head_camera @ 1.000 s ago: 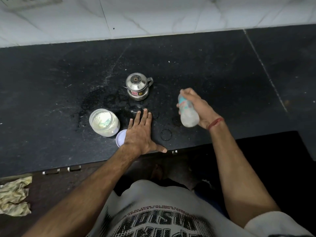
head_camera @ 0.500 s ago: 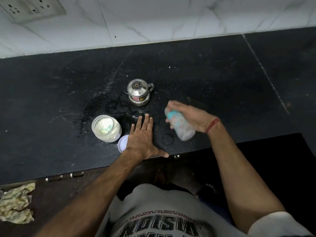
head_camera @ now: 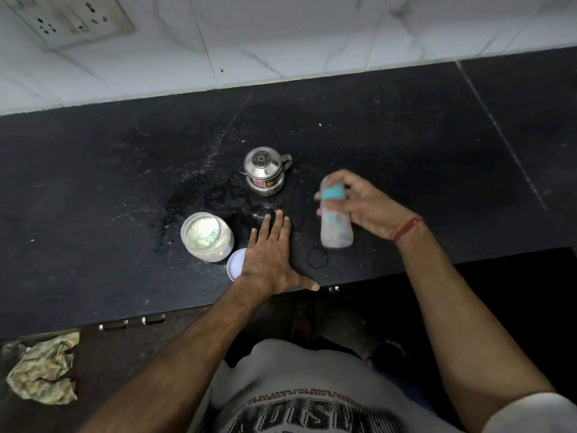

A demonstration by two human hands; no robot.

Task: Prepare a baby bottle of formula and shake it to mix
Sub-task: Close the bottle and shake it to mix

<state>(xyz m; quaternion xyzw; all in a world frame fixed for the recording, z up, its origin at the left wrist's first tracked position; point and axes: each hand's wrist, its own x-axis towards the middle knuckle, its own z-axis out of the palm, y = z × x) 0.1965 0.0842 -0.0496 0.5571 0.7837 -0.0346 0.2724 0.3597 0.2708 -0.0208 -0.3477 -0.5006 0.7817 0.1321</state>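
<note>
Since half a second ago our bottle (head_camera: pixel 335 220) has swung upright again, mid-shake, our right hand (head_camera: pixel 363 207) clamped round it above the table (head_camera: pixel 406 145). Our left hand (head_camera: pixel 268 257) lies flat, fingers spread, bracing us.

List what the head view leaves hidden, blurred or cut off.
- Baby bottle: motion-blurred; contents, nipple and cap unreadable, partly covered by right hand.
- Lid: half hidden under left hand.
- Jar: item in powder unclear.
- Shirt print: cut off by bottom edge.
</note>
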